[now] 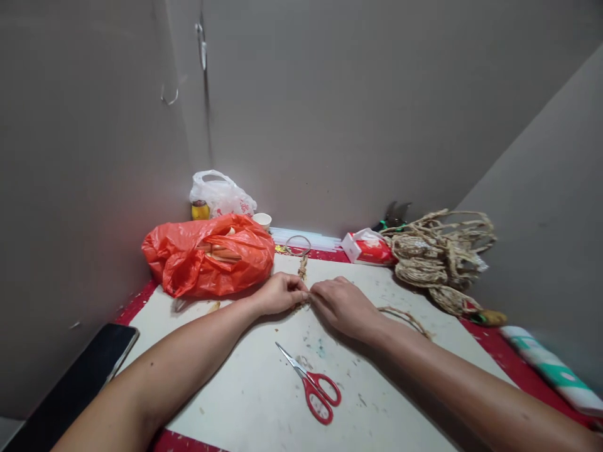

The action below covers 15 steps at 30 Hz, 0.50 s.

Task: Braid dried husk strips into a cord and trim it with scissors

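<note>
My left hand (282,293) and my right hand (335,301) meet over the white sheet (245,376), fingertips pinched together on a brown cord (302,269). The cord's knotted upper part runs up to a thin metal ring (298,245) lying at the sheet's far edge. My fingers hide most of the lower part. A length of brown rope (407,316) curves out from behind my right wrist. Below my hands lie scissors with red handles (321,397), their blades pointing up and left.
An orange plastic bag (211,257) holding sticks sits left, with a white bag (221,194) and paper cup (262,220) behind. Rope bundles (428,257) and a red tissue pack (370,247) stand right. A phone (80,383) lies left, a green-white roll (551,367) right.
</note>
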Each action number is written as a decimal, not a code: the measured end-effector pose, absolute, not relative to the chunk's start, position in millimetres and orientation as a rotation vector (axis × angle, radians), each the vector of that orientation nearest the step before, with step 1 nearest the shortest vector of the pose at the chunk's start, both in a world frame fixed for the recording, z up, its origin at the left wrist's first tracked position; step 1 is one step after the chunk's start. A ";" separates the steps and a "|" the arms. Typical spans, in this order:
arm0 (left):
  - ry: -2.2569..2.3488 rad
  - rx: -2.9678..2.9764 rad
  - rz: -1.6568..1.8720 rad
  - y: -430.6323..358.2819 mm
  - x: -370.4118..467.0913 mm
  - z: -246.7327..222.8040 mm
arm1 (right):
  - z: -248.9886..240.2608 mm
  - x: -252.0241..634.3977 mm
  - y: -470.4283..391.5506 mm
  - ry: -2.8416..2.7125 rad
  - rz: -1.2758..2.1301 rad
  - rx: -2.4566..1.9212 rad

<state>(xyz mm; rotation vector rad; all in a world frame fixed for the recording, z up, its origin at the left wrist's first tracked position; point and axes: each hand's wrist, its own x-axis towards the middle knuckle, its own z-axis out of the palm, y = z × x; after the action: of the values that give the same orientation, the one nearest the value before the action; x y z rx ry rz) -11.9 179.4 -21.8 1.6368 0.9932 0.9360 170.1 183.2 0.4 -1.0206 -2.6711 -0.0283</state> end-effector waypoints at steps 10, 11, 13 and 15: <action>1.172 2.180 0.935 168.3 -8.1 -18.2 | 1.8 159.0 177.6 -1.690 1.589 -1.395; 1.167 2.178 0.936 168.1 -8.0 -17.6 | 3.5 158.7 176.5 -1.600 1.697 -1.386; 1.144 2.147 0.940 168.6 -8.0 -17.4 | 6.2 158.6 174.7 -1.514 1.791 -1.361; 1.110 2.094 0.941 169.9 -8.2 -18.2 | 8.0 158.9 173.7 -1.497 1.778 -1.363</action>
<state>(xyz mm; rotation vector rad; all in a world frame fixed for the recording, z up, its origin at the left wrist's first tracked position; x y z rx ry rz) -8.2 169.9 -18.2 2.0939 1.1101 0.9412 158.9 173.7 8.0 -1.3628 -1.4966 1.7782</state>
